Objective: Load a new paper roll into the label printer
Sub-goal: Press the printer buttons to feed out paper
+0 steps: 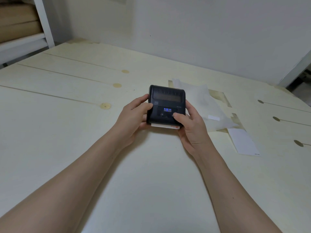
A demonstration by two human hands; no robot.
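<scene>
A small black label printer (166,100) with its lid shut sits mid-table, three blue lights lit on its front panel. A white strip of label paper with a red mark (165,126) sticks out of its near edge. My left hand (133,120) grips the printer's left side, thumb resting on top. My right hand (190,126) holds the right side, with the thumb pressed on a button at the front right of the panel. No loose paper roll is visible.
The pale wooden table (84,132) has seams and round knots. A crumpled translucent white wrapper (207,105) lies right behind the printer, and a white paper strip (244,142) lies further right. A shelf with cardboard stands at far left.
</scene>
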